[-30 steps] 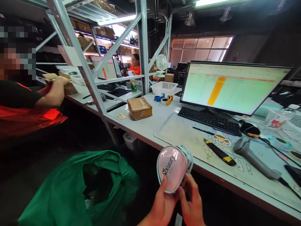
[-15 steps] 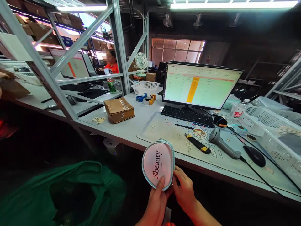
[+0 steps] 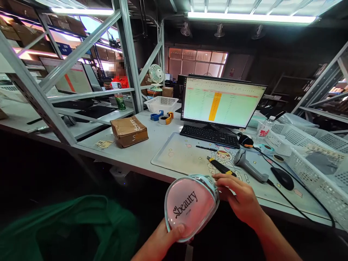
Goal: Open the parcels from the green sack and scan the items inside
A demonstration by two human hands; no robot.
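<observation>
I hold a round pink pouch [image 3: 190, 206] with a pale blue rim and the word "Sbeauty" printed on it, just in front of the table's near edge. My left hand [image 3: 163, 241] grips it from below, thumb pressed on its face. My right hand [image 3: 239, 201] sits at its right rim, fingers curled against the upper edge. A green bag [image 3: 67, 232] lies open on the floor to the lower left.
On the grey table [image 3: 152, 152] stand a monitor [image 3: 221, 103], keyboard [image 3: 209, 136], barcode scanner [image 3: 248, 165], utility knife [image 3: 220, 166], mouse [image 3: 282, 178] and a brown parcel [image 3: 129, 130]. White baskets [image 3: 312, 159] fill the right. Metal shelving [image 3: 38, 98] rises at left; a person in orange [image 3: 119, 78] sits far back.
The view has swung right and the co-worker at left has left the frame. The pouch has tilted to face up more, and my right hand has moved from below it to its right rim.
</observation>
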